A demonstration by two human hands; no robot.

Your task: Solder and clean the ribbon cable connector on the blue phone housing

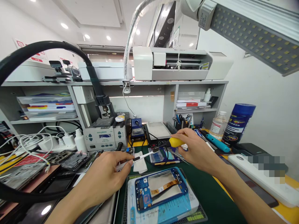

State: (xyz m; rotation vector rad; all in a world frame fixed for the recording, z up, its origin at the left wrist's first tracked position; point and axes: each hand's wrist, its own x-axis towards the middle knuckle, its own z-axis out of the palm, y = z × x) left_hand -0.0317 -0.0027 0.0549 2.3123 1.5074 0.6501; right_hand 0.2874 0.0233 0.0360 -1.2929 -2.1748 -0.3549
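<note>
My left hand (109,169) is closed around the handle of a white toothbrush (146,155), whose dark-bristled head points right. In my right hand (193,147) is a yellow, rounded tool with a black tip (176,142); its exact kind is unclear. The black tip is close to the brush head; I cannot tell whether they touch. Below both hands, an opened blue phone frame (142,203) with an orange flex cable (167,186) lies on a white and light-blue box (163,214).
A hot-air station (105,138) and small blue station (137,124) stand behind. A spray can (238,124) and clear bottle (217,124) are at right, near a white device (257,174). Phone parts (74,160) crowd the left. A black hose (46,46) arches over the left side.
</note>
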